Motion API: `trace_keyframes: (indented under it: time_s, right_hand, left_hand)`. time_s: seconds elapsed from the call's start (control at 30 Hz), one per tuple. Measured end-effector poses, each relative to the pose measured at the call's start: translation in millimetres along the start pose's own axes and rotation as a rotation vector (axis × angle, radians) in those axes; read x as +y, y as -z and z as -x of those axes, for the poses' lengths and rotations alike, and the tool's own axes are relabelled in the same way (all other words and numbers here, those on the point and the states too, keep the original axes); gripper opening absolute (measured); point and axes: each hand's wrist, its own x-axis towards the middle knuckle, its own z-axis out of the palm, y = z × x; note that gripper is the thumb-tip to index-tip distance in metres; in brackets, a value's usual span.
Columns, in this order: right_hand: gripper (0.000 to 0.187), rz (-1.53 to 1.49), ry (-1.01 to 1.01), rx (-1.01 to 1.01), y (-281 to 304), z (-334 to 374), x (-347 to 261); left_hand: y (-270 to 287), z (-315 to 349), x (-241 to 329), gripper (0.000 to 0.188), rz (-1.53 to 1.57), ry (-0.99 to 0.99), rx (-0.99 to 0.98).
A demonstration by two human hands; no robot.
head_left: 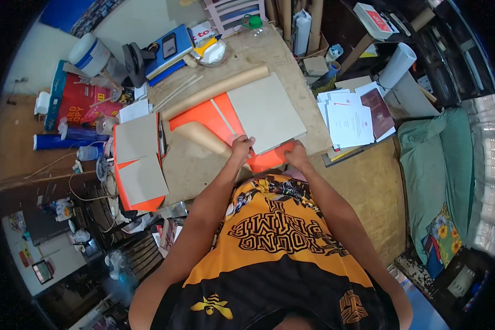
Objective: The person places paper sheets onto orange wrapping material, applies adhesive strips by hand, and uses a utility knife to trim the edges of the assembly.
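A large grey board [267, 110] lies on an orange sheet [198, 115] on the worktable. A narrow grey strip [223, 116] runs alongside the board's left edge. Tan backing paper [206, 138] curls away from the sheet on the left, and a longer tan roll [217, 91] lies along its far side. My left hand [243, 149] is closed at the near edge, by the strip and the board's near corner; its fingers grip the sheet there. With bent fingers, my right hand [297, 155] pinches the sheet's near right edge. The fingertips underneath are hidden.
Left on the worktable [187, 173] lies another orange cover with two grey boards [137, 137]. Behind are a blue book with a phone [169, 46], a clear container [210, 54] and a green-capped bottle [254, 23]. Printed papers [346, 121] are stacked to the right.
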Motion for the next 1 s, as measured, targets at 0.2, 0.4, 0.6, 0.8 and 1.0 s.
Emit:
trace_keyframes:
  time_s: [0.2, 0.4, 0.6, 0.8, 1.0]
  right_hand:
    - [0.043, -0.142, -0.134, 0.021, 7.9, 2.6, -13.3]
    - [0.052, -0.057, -0.123, -0.010, 6.9, 3.5, -12.8]
    - [0.048, 0.006, -0.011, -0.033, 8.7, 11.7, -20.6]
    - [0.044, 0.222, 0.163, -0.169, 11.2, 21.3, -43.3]
    - [0.042, 0.374, 0.718, -0.289, -13.8, 12.0, -102.0]
  left_hand:
    - [56.9, 22.4, -14.2, 0.014, 0.288, -0.188, 0.149]
    - [156.3, 54.9, -62.7, 0.020, 0.245, -0.040, 0.338]
    - [223.5, 84.0, -93.0, 0.018, 0.185, -0.079, 0.436]
    - [240.4, 96.3, -114.7, 0.018, 0.014, -0.064, 0.686]
    - [221.1, 97.7, -80.5, 0.023, -0.461, -0.061, 0.722]
